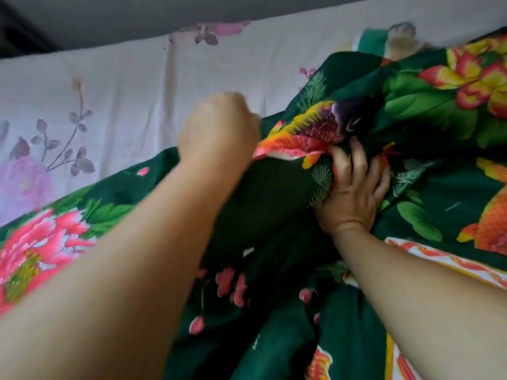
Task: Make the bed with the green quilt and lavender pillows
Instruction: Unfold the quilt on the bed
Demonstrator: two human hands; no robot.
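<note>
The green quilt [274, 209], printed with pink flowers, green leaves and orange fish, lies bunched across the lower and right part of the head view. My left hand [219, 127] is closed in a fist on a fold of the quilt near the picture's centre. Just to its right, my right hand [354, 187] clutches a gathered bunch of the same quilt, fingers dug into the cloth. Both forearms reach in from the bottom. No lavender pillow can be made out.
A pale lavender bed sheet [123, 86] with purple flower prints covers the mattress at the left and top. A dark wall or gap [137, 12] runs along the far edge. A blurred tan object [400, 39] sits at the top right.
</note>
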